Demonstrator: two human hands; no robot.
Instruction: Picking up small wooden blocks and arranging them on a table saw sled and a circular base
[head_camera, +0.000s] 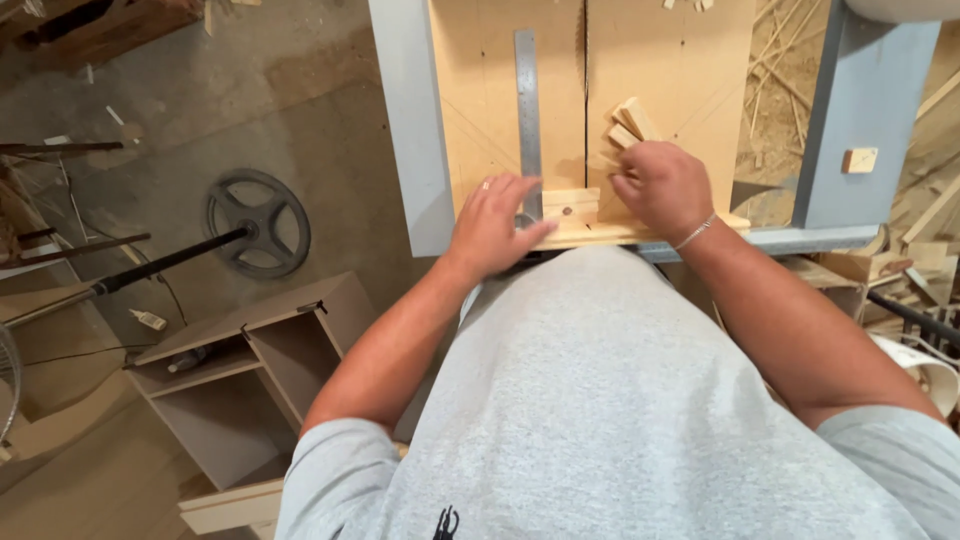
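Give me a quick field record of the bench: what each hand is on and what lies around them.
left hand: flat on the sled's front wooden rail, beside the steel ruler
right hand: gripping small wooden offcuts
sled: fibreboard, slot down its middle
table: grey metal
floor left: open cabinet carcass, black handwheel

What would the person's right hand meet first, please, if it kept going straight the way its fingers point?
Probably the small wooden blocks just past the right hand; its fingertips look to be already touching them, though depth is hard to judge.
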